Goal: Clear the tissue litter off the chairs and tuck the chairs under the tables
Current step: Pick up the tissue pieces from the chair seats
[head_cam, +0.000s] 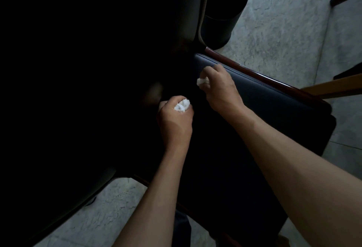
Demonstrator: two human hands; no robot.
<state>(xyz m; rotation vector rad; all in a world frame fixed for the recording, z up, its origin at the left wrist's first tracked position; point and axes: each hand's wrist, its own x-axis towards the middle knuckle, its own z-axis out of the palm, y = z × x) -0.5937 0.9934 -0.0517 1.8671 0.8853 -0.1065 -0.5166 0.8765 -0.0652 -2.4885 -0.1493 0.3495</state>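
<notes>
Our left hand (174, 117) squeezes a white tissue ball (182, 105) in its fist. Our right hand (219, 88) pinches another tissue wad (202, 81) in curled fingers. Both are in the middle of the frame, over the dark chair seat (274, 105). We think this seat is picked clean now, but it is too dark to be sure. The tissues must still be dropped, maybe in the black bin (221, 15) at the top. We cannot see inside it. The chair still needs pushing in.

two bare forearms, no sleeves, left grip (175, 118), right grip (219, 88)
</notes>
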